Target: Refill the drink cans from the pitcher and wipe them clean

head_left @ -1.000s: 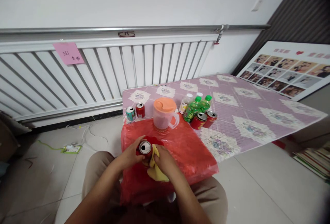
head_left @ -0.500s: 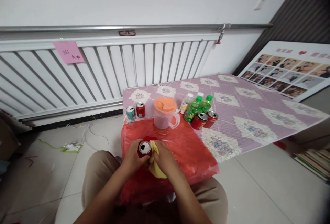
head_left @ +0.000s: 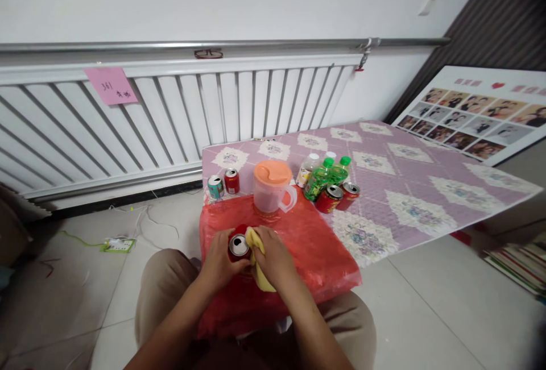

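Note:
A red drink can (head_left: 239, 246), its opened top facing up, is gripped by my left hand (head_left: 218, 261) around its left side. My right hand (head_left: 273, 257) is closed on a yellow cloth (head_left: 257, 256), which bunches against the can's right side and hangs down toward me. Both hands are over a red plastic sheet (head_left: 315, 256) at the table's near edge. Just beyond them stands a clear pitcher (head_left: 267, 196) with an orange lid and a handle pointing right.
Behind and left of the pitcher are a teal can (head_left: 215, 187) and a small red can (head_left: 231, 181). To its right stand green-capped bottles (head_left: 319, 181), a white-capped bottle (head_left: 307, 172) and two red cans (head_left: 330, 199). A white radiator (head_left: 247, 103) lines the wall.
My right hand has shifted the cloth slightly up and away from me along the can's right side. My left hand still holds the can in nearly the same place.

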Demonstrator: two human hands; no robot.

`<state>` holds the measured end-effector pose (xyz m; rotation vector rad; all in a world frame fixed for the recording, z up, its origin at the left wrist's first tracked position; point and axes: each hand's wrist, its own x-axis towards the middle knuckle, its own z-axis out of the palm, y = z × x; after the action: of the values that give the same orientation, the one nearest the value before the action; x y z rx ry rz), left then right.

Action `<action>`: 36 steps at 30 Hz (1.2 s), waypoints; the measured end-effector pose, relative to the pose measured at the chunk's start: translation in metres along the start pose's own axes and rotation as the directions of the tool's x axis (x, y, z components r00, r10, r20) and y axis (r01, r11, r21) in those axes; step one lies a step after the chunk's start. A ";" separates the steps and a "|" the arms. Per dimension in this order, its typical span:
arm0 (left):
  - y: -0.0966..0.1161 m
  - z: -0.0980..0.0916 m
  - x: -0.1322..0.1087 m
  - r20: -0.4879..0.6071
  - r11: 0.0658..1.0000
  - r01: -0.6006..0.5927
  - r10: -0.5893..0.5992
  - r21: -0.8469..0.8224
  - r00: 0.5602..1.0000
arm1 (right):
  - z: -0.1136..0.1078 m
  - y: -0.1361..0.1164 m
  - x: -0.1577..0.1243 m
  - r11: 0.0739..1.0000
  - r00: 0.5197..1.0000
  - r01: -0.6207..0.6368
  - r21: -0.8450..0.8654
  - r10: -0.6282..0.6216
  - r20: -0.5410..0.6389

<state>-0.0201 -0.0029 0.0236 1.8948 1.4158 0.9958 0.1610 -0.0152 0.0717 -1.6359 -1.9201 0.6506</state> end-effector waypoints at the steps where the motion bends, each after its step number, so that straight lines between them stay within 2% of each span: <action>1: 0.000 0.003 -0.001 -0.016 1.000 0.017 -0.017 0.014 1.000 | 0.002 -0.002 0.001 1.000 1.000 0.008 -0.005 -0.008 0.011; 3: 0.000 0.005 -0.001 -0.013 0.999 0.041 -0.040 0.005 0.999 | 0.006 -0.001 0.000 1.000 0.999 -0.003 -0.024 0.004 0.036; 6: 0.000 -0.001 0.004 0.052 0.995 0.038 -0.034 -0.087 0.998 | 0.013 0.005 -0.002 0.998 0.997 -0.039 -0.049 0.042 0.065; 8: 0.000 -0.009 0.008 0.148 0.986 0.042 -0.018 -0.161 0.989 | 0.016 0.010 -0.005 0.996 0.994 -0.056 -0.064 0.062 0.088; 11: 0.003 -0.024 0.014 0.323 0.970 0.062 0.017 -0.233 0.946 | 0.016 0.016 -0.008 0.993 0.990 -0.073 -0.088 0.084 0.118; 13: 0.004 -0.030 0.014 0.378 0.971 0.060 0.033 -0.231 0.925 | 0.012 0.017 -0.008 0.992 0.990 -0.075 -0.097 0.086 0.113; 15: 0.004 -0.030 0.012 0.353 0.981 0.023 0.047 -0.192 0.934 | 0.008 0.015 -0.007 0.992 0.993 -0.073 -0.101 0.082 0.082; 18: 0.001 -0.019 0.004 0.198 0.994 -0.039 0.058 -0.100 0.978 | 0.002 0.008 -0.003 0.993 0.997 -0.063 -0.096 0.066 0.027; 21: -0.001 -0.004 -0.003 0.027 1.000 -0.001 0.002 -0.011 1.000 | 0.002 0.000 0.000 0.996 0.999 -0.023 -0.084 0.025 0.019; 23: -0.002 0.001 -0.004 -0.021 0.999 0.038 -0.038 0.003 0.999 | 0.006 -0.001 0.001 0.996 0.999 -0.010 -0.086 0.012 0.034; 27: -0.001 -0.003 0.000 0.049 0.994 0.039 -0.035 -0.102 0.998 | 0.016 0.005 -0.001 0.995 0.997 -0.035 -0.099 0.042 0.068; 30: 0.001 -0.016 0.008 0.195 0.981 0.044 -0.007 -0.190 0.981 | 0.020 0.014 -0.004 0.992 0.994 -0.057 -0.110 0.067 0.090; 33: 0.004 -0.028 0.014 0.351 0.972 0.054 0.031 -0.230 0.936 | 0.018 0.019 -0.006 0.992 0.992 -0.059 -0.114 0.071 0.104; 36: 0.004 -0.031 0.014 0.367 0.982 0.000 0.071 -0.189 0.927 | 0.009 0.019 -0.005 0.993 0.995 -0.040 -0.108 0.049 0.087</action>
<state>-0.0412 0.0095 0.0474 1.8550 1.0337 0.7057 0.1694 -0.0171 0.0517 -1.7460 -2.0182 0.6603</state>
